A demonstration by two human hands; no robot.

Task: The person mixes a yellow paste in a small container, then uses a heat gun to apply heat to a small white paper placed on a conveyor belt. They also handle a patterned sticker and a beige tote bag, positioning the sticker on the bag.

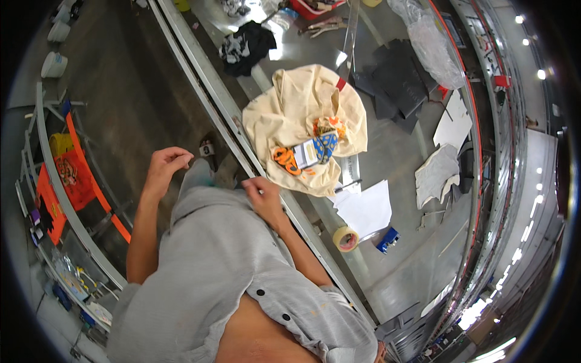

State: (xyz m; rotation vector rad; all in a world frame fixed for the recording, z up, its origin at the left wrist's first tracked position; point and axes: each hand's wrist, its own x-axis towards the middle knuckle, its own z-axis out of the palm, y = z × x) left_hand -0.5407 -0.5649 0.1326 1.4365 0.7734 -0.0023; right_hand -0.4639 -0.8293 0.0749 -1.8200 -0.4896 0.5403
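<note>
- Head view, live: cream cloth [278, 100] spread rumpled just above mid-frame, up and to the right of both hands; on its lower part, a blue patterned bundle [327, 145], a white card [307, 154] and an orange piece [285, 160] all close together.
- Left hand [167, 170] at centre-left, well apart from the cloth; fingers bent toward the thumb, whether quite closed or holding anything small, cannot tell.
- Right hand [264, 196] now, near mid-frame, beside the grey clothing [218, 242] and nearer the cloth; fingers loosely curled, inside of the grasp hidden, cannot tell more.
- Down at lower right of the cloth: white paper [369, 209], tape roll [345, 239], small blue object [388, 240], all on a shiny grey table [417, 266].
- Upper right, dark sheets [399, 78] and crumpled clear plastic [430, 48]; top centre, black fabric [257, 39].
- Out left, dark floor [130, 78], white buckets [54, 65], orange fabric [75, 172] on a rack; far right, bright lights [541, 74] strung along the rim.
</note>
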